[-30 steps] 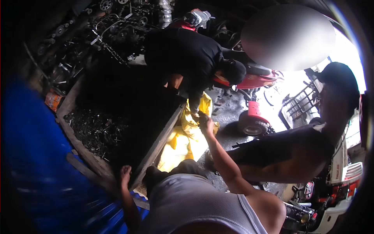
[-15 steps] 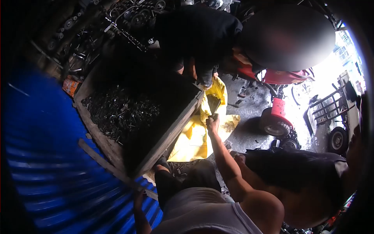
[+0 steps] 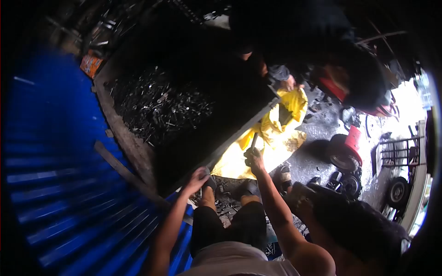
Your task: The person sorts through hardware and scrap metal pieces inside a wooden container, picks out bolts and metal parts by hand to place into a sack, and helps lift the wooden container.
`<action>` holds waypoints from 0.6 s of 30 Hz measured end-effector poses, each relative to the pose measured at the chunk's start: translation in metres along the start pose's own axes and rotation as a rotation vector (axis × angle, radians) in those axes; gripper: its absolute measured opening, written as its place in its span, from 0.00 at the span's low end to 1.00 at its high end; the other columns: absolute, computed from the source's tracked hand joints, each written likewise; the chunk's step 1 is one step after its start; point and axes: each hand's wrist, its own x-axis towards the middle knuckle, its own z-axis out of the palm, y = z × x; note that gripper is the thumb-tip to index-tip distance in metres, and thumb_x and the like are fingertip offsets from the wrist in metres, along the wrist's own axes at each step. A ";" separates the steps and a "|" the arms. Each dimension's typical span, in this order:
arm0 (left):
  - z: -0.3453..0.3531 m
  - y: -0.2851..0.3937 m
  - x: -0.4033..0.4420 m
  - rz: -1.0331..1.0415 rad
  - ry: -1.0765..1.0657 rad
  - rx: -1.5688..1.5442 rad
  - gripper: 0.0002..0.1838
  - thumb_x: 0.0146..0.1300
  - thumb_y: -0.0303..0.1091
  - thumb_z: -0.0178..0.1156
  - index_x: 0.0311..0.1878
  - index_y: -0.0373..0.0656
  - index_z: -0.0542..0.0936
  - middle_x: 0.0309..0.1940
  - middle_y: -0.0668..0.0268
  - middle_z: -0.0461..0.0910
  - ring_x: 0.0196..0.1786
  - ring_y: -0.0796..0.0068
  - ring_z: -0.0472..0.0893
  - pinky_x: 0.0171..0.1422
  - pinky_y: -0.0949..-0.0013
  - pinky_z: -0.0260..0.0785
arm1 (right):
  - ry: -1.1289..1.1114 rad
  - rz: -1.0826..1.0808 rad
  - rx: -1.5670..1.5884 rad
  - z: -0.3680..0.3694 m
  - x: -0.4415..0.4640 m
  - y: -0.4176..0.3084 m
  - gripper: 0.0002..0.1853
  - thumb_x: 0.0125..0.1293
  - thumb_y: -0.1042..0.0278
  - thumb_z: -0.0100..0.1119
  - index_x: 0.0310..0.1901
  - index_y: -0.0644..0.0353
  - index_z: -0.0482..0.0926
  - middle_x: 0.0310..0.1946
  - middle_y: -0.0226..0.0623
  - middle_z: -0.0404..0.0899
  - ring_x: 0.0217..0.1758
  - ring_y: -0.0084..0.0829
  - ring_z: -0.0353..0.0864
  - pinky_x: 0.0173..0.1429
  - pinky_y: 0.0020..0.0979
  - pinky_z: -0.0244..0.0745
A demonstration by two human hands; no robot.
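Observation:
My right hand (image 3: 254,159) is wrapped round a short dark bar-like piece (image 3: 254,140) that points up toward a yellow sack (image 3: 239,156); its full shape cannot be made out. Close to the near edge of a large wooden box (image 3: 246,131), my left hand (image 3: 196,179) has its fingers curled, and what they hold is too dark to tell. Inside the box lies a heap of small dark metal parts (image 3: 159,108). At the sack's raised mouth, another person's hand (image 3: 290,83) grips the yellow material.
Blue corrugated sheet (image 3: 60,184) covers the left side, with a wooden plank (image 3: 117,165) across it. A red machine part (image 3: 353,140) with a wheel stands on the right. Another person's dark-clothed leg (image 3: 340,216) is at lower right. A cart wheel (image 3: 398,192) lies beyond.
My right hand has drawn back from the sack's mouth toward me, the bar-like piece still in it. My left hand has come up to the box's near edge. The view has shifted.

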 end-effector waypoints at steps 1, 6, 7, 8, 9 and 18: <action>0.002 0.022 0.023 -0.021 -0.059 0.008 0.26 0.57 0.40 0.62 0.57 0.40 0.69 0.49 0.60 0.76 0.51 0.70 0.75 0.55 0.69 0.67 | 0.000 0.108 0.015 0.006 0.013 0.017 0.09 0.58 0.69 0.57 0.39 0.58 0.70 0.26 0.30 0.71 0.22 0.22 0.69 0.23 0.23 0.66; -0.003 0.009 0.105 0.023 -0.094 0.151 0.29 0.59 0.45 0.59 0.60 0.41 0.67 0.49 0.53 0.75 0.53 0.60 0.74 0.60 0.63 0.64 | 0.156 0.220 -0.085 0.074 0.037 0.009 0.08 0.63 0.62 0.50 0.38 0.57 0.71 0.32 0.31 0.70 0.33 0.26 0.71 0.37 0.34 0.73; -0.001 -0.011 0.115 -0.002 -0.090 0.153 0.31 0.59 0.45 0.59 0.62 0.42 0.65 0.50 0.51 0.74 0.55 0.58 0.73 0.61 0.62 0.63 | 0.141 0.195 -0.052 0.074 0.046 0.006 0.09 0.63 0.62 0.50 0.39 0.58 0.72 0.34 0.33 0.70 0.35 0.29 0.72 0.38 0.36 0.73; 0.004 -0.032 0.117 -0.028 -0.024 0.144 0.32 0.59 0.47 0.58 0.64 0.43 0.63 0.54 0.49 0.71 0.59 0.55 0.69 0.64 0.61 0.61 | 0.178 0.155 0.008 0.073 0.055 0.005 0.10 0.64 0.63 0.49 0.42 0.58 0.71 0.36 0.35 0.70 0.38 0.31 0.72 0.40 0.38 0.74; 0.006 -0.051 0.114 -0.057 0.043 0.134 0.34 0.59 0.48 0.57 0.66 0.44 0.61 0.57 0.46 0.69 0.63 0.53 0.66 0.66 0.61 0.59 | 0.214 0.113 0.064 0.067 0.061 0.002 0.10 0.65 0.64 0.49 0.45 0.59 0.70 0.38 0.38 0.70 0.41 0.33 0.73 0.42 0.40 0.75; 0.011 -0.117 0.086 -0.092 0.140 0.655 0.38 0.47 0.62 0.57 0.62 0.56 0.66 0.67 0.62 0.56 0.63 0.49 0.65 0.59 0.33 0.57 | 0.162 -0.262 -0.889 0.039 0.116 -0.025 0.16 0.53 0.67 0.65 0.44 0.61 0.78 0.41 0.35 0.81 0.39 0.27 0.80 0.45 0.24 0.75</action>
